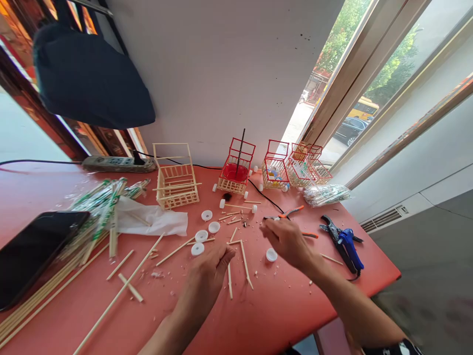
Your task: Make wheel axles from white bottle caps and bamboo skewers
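Observation:
My left hand [210, 268] rests low on the red table [258, 315], fingers curled together beside a few short wooden sticks [244, 259]; what they pinch is hidden. My right hand [286, 241] hovers just right of it with fingers closed, its fingertips close to orange-handled pliers [291, 213]. White bottle caps [201, 235] lie ahead of my left hand, and one more cap [271, 254] lies between my hands. An unpainted stick cart [175, 182] stands behind them.
Red stick carts [236, 167] line the wall toward the window. A blue glue gun [349, 246] and black cutters [330, 226] lie right. Left are a dark phone [33, 251], wrapped chopsticks [99, 207], long sticks, a tissue [151, 219] and a power strip [118, 163].

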A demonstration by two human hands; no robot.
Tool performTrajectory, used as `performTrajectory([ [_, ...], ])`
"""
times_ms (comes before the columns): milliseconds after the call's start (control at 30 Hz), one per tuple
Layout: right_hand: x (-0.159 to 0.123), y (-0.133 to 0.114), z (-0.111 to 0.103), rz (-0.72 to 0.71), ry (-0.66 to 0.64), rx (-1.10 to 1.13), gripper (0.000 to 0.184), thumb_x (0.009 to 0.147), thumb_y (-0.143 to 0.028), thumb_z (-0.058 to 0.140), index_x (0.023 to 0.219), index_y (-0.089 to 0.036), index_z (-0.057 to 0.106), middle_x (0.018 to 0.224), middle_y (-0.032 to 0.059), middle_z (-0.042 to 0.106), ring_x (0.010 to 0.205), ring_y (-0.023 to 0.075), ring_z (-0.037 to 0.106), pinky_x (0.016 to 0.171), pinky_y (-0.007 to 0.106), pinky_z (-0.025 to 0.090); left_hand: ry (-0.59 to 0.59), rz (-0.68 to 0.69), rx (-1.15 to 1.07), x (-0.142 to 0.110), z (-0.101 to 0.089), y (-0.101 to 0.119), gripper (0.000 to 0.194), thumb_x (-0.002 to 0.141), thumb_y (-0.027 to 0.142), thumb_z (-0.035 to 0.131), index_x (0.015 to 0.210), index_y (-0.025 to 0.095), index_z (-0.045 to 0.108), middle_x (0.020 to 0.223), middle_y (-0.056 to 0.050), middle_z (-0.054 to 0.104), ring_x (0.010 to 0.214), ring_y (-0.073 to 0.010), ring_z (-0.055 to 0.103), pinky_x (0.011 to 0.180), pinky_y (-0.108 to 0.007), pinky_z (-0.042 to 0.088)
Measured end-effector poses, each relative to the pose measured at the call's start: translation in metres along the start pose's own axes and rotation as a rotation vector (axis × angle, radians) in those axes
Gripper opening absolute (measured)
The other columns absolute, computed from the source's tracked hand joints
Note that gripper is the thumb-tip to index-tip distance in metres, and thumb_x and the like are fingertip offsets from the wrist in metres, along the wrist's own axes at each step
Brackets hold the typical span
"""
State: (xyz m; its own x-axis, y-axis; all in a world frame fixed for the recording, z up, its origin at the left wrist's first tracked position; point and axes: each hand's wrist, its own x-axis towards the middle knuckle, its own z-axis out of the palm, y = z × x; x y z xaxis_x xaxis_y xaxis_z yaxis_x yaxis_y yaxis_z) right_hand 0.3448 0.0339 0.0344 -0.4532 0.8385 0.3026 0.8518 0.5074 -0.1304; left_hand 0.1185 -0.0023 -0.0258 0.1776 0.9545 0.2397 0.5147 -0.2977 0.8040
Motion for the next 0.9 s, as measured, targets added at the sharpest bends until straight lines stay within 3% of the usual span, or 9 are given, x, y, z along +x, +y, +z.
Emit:
performTrajectory([
  [133, -0.039, -0.033, 0.026, -0.157, -0.030, 0.173, 0.037, 0.107, -0.028, 0.035, 0.078, -0.020, 0.056, 0.063, 0.0004, 0.064, 0.056, 0.0141, 0.053, 0.060, 0.028, 0.032, 0.049, 0.038, 0.031, 0.001, 0.004, 0.002, 0.042, 0.098, 0.044, 0.044, 0.062, 0.021, 0.044, 0.054, 0.006, 0.041, 0.048, -0.0122, 0.041, 0.052, -0.023, 0.031],
  [267, -0.053, -0.060, 0.047, -0.327, -0.007, 0.204, 0.040, 0.108, -0.032, 0.033, 0.078, -0.020, 0.056, 0.063, 0.0003, 0.066, 0.053, 0.0134, 0.054, 0.060, 0.029, 0.033, 0.096, 0.103, 0.063, 0.000, 0.007, 0.001, 0.045, 0.097, 0.040, 0.045, 0.058, 0.021, 0.032, 0.052, 0.007, 0.032, 0.047, -0.0100, 0.033, 0.050, -0.024, 0.025],
  [400, -0.053, -0.067, 0.054, -0.454, 0.057, 0.219, 0.045, 0.108, -0.034, 0.033, 0.071, -0.020, 0.054, 0.057, -0.0015, 0.062, 0.051, 0.0125, 0.052, 0.058, 0.029, 0.033, 0.098, 0.117, 0.070, 0.001, 0.005, 0.000, 0.047, 0.097, 0.040, 0.044, 0.058, 0.021, 0.027, 0.051, 0.008, 0.026, 0.046, -0.0091, 0.029, 0.048, -0.024, 0.023],
  [500, -0.049, -0.059, 0.046, -0.457, 0.119, 0.228, 0.050, 0.109, -0.038, 0.030, 0.068, -0.020, 0.052, 0.055, -0.0019, 0.058, 0.050, 0.0122, 0.049, 0.057, 0.029, 0.032, 0.118, 0.119, 0.086, 0.002, 0.002, 0.000, 0.046, 0.098, 0.038, 0.043, 0.059, 0.022, 0.025, 0.052, 0.007, 0.025, 0.047, -0.0092, 0.027, 0.048, -0.024, 0.023],
  [633, -0.036, -0.036, 0.020, -0.338, 0.174, 0.254, 0.048, 0.108, -0.040, 0.034, 0.068, -0.021, 0.053, 0.057, -0.0009, 0.057, 0.052, 0.0128, 0.049, 0.058, 0.029, 0.033, 0.133, 0.101, 0.115, 0.001, 0.000, 0.001, 0.043, 0.098, 0.038, 0.041, 0.060, 0.023, 0.027, 0.052, 0.007, 0.028, 0.047, -0.0104, 0.031, 0.049, -0.025, 0.025],
  [733, -0.024, -0.012, 0.000, -0.039, 0.320, 0.315, 0.033, 0.107, -0.028, 0.038, 0.087, -0.020, 0.062, 0.074, 0.0029, 0.065, 0.072, 0.0159, 0.061, 0.069, 0.028, 0.042, 0.129, 0.041, 0.119, 0.002, -0.003, 0.003, 0.039, 0.098, 0.039, 0.037, 0.062, 0.023, 0.034, 0.053, 0.006, 0.038, 0.047, -0.0124, 0.040, 0.050, -0.024, 0.030],
  [800, -0.020, 0.002, -0.009, 0.174, 0.444, 0.377, 0.025, 0.106, -0.026, 0.040, 0.102, -0.021, 0.065, 0.077, 0.0016, 0.064, 0.075, 0.0159, 0.062, 0.071, 0.027, 0.045, 0.126, 0.004, 0.114, 0.003, -0.008, 0.003, 0.036, 0.099, 0.039, 0.035, 0.067, 0.023, 0.041, 0.056, 0.004, 0.047, 0.050, -0.0140, 0.048, 0.052, -0.024, 0.035],
  [900, -0.020, 0.015, -0.015, 0.281, 0.552, 0.392, 0.021, 0.104, -0.026, 0.045, 0.105, -0.023, 0.066, 0.090, 0.0033, 0.066, 0.085, 0.0174, 0.064, 0.078, 0.029, 0.047, 0.132, -0.028, 0.142, 0.007, -0.023, 0.003, 0.032, 0.100, 0.040, 0.035, 0.076, 0.023, 0.049, 0.060, 0.005, 0.051, 0.052, -0.0148, 0.053, 0.055, -0.024, 0.037],
])
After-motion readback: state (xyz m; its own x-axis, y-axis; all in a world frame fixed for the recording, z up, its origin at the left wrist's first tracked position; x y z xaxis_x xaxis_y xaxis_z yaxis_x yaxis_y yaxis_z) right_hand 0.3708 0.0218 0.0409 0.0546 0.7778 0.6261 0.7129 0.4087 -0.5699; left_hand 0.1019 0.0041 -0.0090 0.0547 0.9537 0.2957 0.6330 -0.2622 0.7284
